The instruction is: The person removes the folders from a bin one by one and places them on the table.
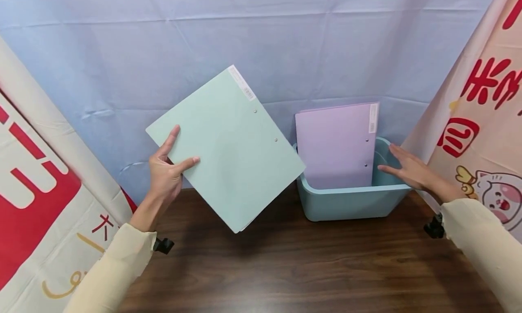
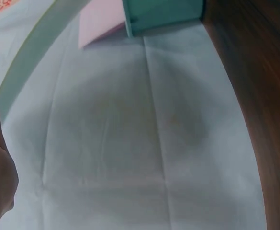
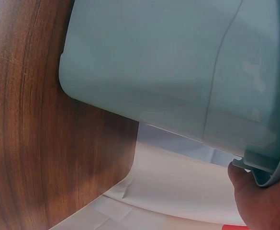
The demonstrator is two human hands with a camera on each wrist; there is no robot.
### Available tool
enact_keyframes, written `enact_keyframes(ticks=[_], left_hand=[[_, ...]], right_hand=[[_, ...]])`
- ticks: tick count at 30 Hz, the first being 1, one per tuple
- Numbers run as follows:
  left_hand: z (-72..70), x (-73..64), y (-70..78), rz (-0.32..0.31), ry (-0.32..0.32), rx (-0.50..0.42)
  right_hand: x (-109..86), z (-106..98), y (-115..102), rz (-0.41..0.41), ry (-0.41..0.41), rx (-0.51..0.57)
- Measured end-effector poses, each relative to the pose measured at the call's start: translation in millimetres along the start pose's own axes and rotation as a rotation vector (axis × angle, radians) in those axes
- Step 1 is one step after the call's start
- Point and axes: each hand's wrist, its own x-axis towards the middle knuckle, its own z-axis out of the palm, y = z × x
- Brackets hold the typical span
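Observation:
My left hand (image 1: 163, 168) grips a mint-green folder (image 1: 232, 154) by its left edge, with the thumb lying across its front. The folder is held up at a slant, its lower right corner overlapping the bin's left end in the head view. It has a white barcode label and two small rivets. A light-blue plastic bin (image 1: 350, 206) stands to the right, and a purple folder (image 1: 334, 145) is upright inside it, a second purple edge just behind. My right hand (image 1: 412, 170) holds the bin's right rim; the right wrist view shows a fingertip under the outer lip.
The dark wooden table (image 1: 261, 267) spreads out in front of the bin. A pale blue cloth (image 1: 244, 36) hangs close behind everything. Printed cloths with red lettering flank the space, one at the left (image 1: 45, 204) and one at the right (image 1: 489, 136).

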Motion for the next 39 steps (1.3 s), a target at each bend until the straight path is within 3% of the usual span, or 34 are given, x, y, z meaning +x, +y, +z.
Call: enact_keyframes(ticks=[11, 20, 31, 39], left_hand=[[-40.4, -1.5, 14.0, -0.105, -0.098, 0.065], [-65.4, 0.3, 24.1, -0.228, -0.131, 0.095], [-88.7, 0.3, 25.9, -0.326, -0.211, 0.403], [-108.2, 3.5, 26.3, -0.397, -0.277, 0.556]], right_hand=[[0.6, -4, 0, 0.012, -0.004, -0.004], [-0.3, -1, 1, 0.011, 0.016, -0.018], [-3.4, 0, 1, 0.015, 0.022, -0.004], [-0.5, 0, 1, -0.006, 0.013, 0.014]])
